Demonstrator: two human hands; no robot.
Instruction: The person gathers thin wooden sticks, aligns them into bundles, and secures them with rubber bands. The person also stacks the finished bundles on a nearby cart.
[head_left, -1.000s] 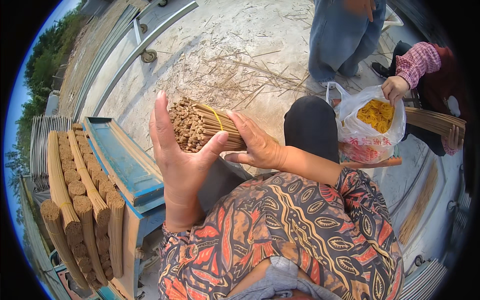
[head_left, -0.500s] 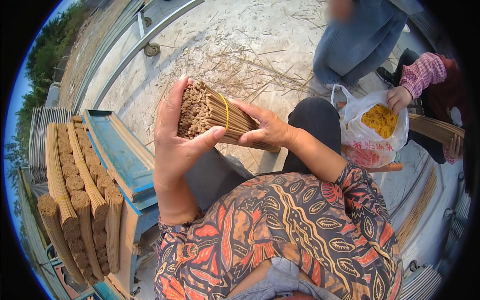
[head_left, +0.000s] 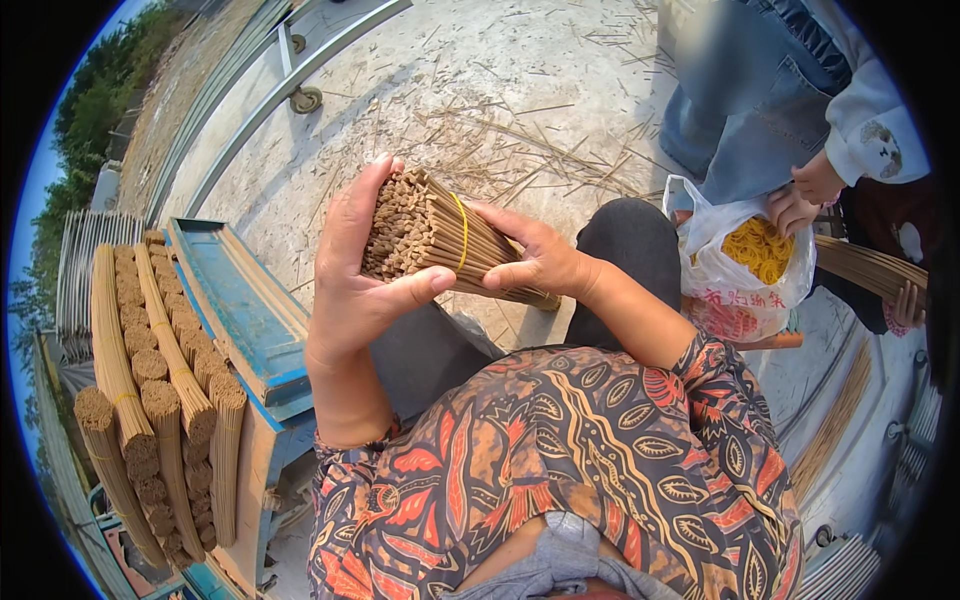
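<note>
A thick bundle of thin brown sticks (head_left: 405,235) lies between my two hands, its cut ends facing left. A yellow rubber band (head_left: 464,235) circles it. My left hand (head_left: 350,260) cups the cut end, fingers along the far side and thumb along the near side. My right hand (head_left: 540,262) grips the bundle farther right, past the band, with its thumb on the near side. The bundle's far-right end shows just below my right hand, over my knees.
At left, several tied stick bundles (head_left: 150,400) are stacked beside a blue tray (head_left: 245,300). On the right hangs a white plastic bag (head_left: 705,260) of yellow rubber bands (head_left: 757,250). A co-worker's hand (head_left: 792,212) reaches to it; another person in blue stands behind. Loose sticks litter the floor (head_left: 450,60).
The bundle and my hands have shifted slightly right, still in the same hold. The person in blue has moved right and closer, with a hand now near the bag.
</note>
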